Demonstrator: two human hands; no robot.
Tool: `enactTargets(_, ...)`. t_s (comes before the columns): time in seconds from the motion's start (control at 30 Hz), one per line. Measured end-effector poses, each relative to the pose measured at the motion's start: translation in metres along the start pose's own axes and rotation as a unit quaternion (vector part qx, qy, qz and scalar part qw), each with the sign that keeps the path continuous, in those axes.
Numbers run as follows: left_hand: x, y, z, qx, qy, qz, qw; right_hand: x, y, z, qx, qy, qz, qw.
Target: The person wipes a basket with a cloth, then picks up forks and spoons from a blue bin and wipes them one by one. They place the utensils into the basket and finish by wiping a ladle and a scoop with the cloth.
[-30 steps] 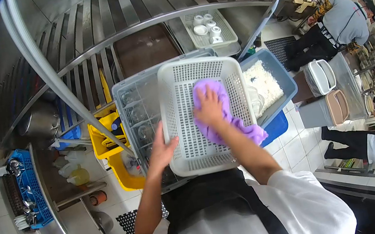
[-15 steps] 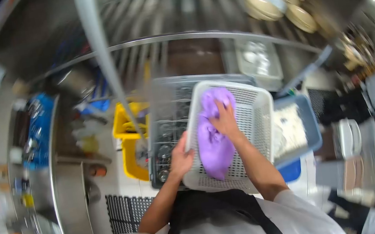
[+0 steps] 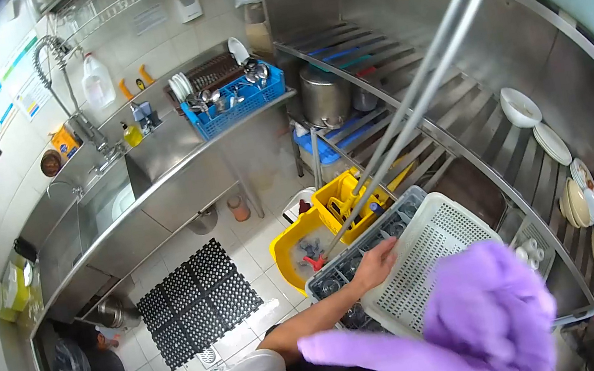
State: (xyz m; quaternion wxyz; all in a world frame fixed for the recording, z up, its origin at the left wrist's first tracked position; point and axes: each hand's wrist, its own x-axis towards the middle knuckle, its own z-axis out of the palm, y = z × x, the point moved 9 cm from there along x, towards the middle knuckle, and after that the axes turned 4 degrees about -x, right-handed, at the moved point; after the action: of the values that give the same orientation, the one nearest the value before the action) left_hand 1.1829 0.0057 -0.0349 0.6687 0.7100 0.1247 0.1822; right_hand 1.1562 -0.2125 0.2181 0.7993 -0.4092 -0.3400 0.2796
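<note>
My left hand (image 3: 376,263) is closed on the left rim of a white perforated plastic basket (image 3: 438,219). A purple cloth (image 3: 487,303) is raised close to the camera, bunched at the right, with a long end stretching left across my front. It is blurred and covers part of the basket. My right hand is hidden behind the cloth, which hangs in the air as if gripped there. Under the basket lies a grey rack (image 3: 412,202) with glasses in it.
Yellow mop bucket (image 3: 288,253) stands left of the rack; a metal pole (image 3: 419,100) slants across the slatted shelf (image 3: 449,115). Bowls (image 3: 576,203) and plates sit on the shelf at right. Beyond are a sink (image 3: 109,203), a blue cutlery basket (image 3: 242,109) and a black floor mat (image 3: 199,302).
The purple cloth has come up out of the basket toward the camera. My view has swung left toward the sink. My left hand stays at the basket's rim.
</note>
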Motion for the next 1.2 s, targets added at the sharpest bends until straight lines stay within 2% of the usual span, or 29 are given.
enactTargets(0.07, 0.004, 0.001, -0.026, -0.023, 0.045, 0.010, 0.999, -0.003, -0.015, 0.002, -0.017, 0.020, -0.043, 0.999)
enactTargets(0.13, -0.006, 0.023, -0.074, -0.089, 0.087, 0.041, 0.991, -0.004, 0.000, 0.004, -0.037, 0.058, -0.021, 0.997)
enactTargets(0.17, -0.018, 0.030, -0.100, -0.060, 0.088, 0.044, 0.993, -0.004, 0.016, 0.006, -0.048, 0.075, 0.001, 0.996)
enactTargets(0.23, -0.053, 0.016, -0.154, -0.073, 0.057, -0.029, 0.995, -0.006, 0.066, 0.015, -0.062, 0.088, 0.075, 0.991)
enactTargets(0.3, -0.102, -0.008, -0.209, -0.150, 0.048, -0.092, 0.983, -0.016, 0.127, 0.030, -0.072, 0.087, 0.167, 0.979)
enactTargets(0.37, -0.157, -0.063, -0.272, -0.077, 0.092, -0.166, 0.979, -0.018, 0.177, 0.060, -0.082, 0.065, 0.231, 0.967)
enactTargets(0.43, -0.222, -0.107, -0.323, -0.136, 0.163, -0.320, 0.923, -0.017, 0.226, 0.099, -0.093, 0.033, 0.287, 0.953)
enactTargets(0.47, -0.251, -0.121, -0.343, -0.153, 0.194, -0.345, 0.906, -0.013, 0.246, 0.122, -0.099, 0.011, 0.310, 0.945)
enactTargets(0.57, -0.320, -0.154, -0.390, -0.252, 0.247, -0.348, 0.869, 0.005, 0.307, 0.184, -0.121, -0.033, 0.358, 0.925)
enactTargets(0.63, -0.340, -0.168, -0.418, -0.288, 0.259, -0.354, 0.851, 0.023, 0.339, 0.220, -0.140, -0.064, 0.377, 0.913)
enactTargets(0.7, -0.358, -0.180, -0.447, -0.340, 0.313, -0.336, 0.821, 0.040, 0.366, 0.251, -0.158, -0.090, 0.389, 0.903)
enactTargets(0.8, -0.335, -0.180, -0.486, -0.337, 0.295, -0.316, 0.836, 0.071, 0.392, 0.282, -0.189, -0.122, 0.395, 0.891)
enactTargets(0.87, -0.290, -0.176, -0.510, -0.317, 0.263, -0.266, 0.872, 0.078, 0.411, 0.295, -0.202, -0.139, 0.409, 0.879)
enactTargets(0.93, -0.231, -0.146, -0.539, -0.169, 0.246, -0.240, 0.924, 0.077, 0.433, 0.302, -0.205, -0.153, 0.432, 0.865)
enactTargets(1.07, -0.103, -0.077, -0.575, -0.022, 0.241, -0.127, 0.962, 0.084, 0.483, 0.310, -0.211, -0.192, 0.468, 0.837)
enactTargets(1.2, 0.030, -0.035, -0.579, -0.062, 0.217, -0.074, 0.971, 0.131, 0.523, 0.303, -0.242, -0.244, 0.461, 0.819)
